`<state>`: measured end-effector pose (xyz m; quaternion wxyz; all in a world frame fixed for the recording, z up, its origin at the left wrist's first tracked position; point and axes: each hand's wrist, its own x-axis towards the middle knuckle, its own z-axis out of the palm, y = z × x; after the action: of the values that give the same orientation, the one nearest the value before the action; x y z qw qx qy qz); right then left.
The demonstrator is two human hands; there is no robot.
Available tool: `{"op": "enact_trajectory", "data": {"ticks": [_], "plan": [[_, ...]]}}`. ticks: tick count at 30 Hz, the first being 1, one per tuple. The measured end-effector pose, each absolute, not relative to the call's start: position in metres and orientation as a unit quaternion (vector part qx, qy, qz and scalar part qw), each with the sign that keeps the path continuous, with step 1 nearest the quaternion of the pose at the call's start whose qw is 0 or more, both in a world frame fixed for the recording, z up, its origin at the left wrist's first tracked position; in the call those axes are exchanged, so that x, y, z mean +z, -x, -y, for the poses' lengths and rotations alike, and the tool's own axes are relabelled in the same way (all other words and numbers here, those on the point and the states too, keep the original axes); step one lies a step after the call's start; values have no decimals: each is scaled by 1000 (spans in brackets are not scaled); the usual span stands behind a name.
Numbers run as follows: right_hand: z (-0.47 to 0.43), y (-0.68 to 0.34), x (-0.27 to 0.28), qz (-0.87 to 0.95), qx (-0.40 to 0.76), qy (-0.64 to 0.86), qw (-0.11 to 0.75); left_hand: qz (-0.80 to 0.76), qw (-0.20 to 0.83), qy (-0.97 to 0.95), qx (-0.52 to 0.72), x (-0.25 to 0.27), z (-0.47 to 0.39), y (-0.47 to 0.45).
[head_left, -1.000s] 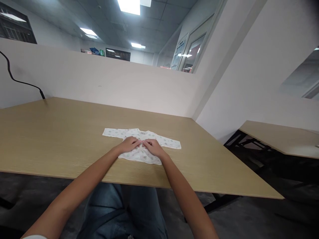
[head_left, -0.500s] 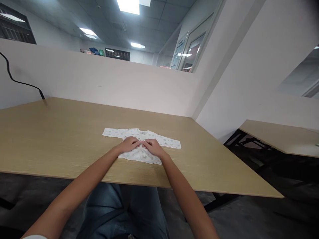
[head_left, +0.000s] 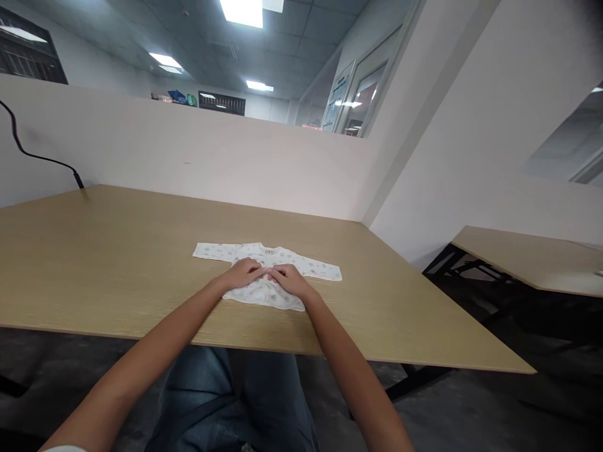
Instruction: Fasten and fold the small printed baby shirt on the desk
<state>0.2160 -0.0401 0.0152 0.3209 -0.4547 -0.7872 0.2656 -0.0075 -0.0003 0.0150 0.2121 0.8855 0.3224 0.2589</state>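
A small white long-sleeved baby shirt (head_left: 264,297) with a fine print lies flat on the table, its neckline away from me and both sleeves spread sideways. My left hand (head_left: 245,272) rests on the middle of its front, with the fingers closed in a pinch on the fabric. From the other side my right hand (head_left: 288,278) pinches the shirt front too, its fingertips meeting those of the left at the centre line. The fingertips and hands cover the bit of cloth being gripped.
The light wooden table (head_left: 141,251) reaches back to a white half-wall (head_left: 226,163). At the far left a black cable (head_left: 47,159) hangs down to the tabletop. A second table (head_left: 532,257) stands to the right, beyond a gap.
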Motion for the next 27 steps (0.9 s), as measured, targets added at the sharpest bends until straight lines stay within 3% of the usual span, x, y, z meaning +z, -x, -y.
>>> {"op": "enact_trajectory", "data": {"ticks": [27], "plan": [[41,-221,20,768,328,458,305,-321,235,-880,260,19,4,8]]}}
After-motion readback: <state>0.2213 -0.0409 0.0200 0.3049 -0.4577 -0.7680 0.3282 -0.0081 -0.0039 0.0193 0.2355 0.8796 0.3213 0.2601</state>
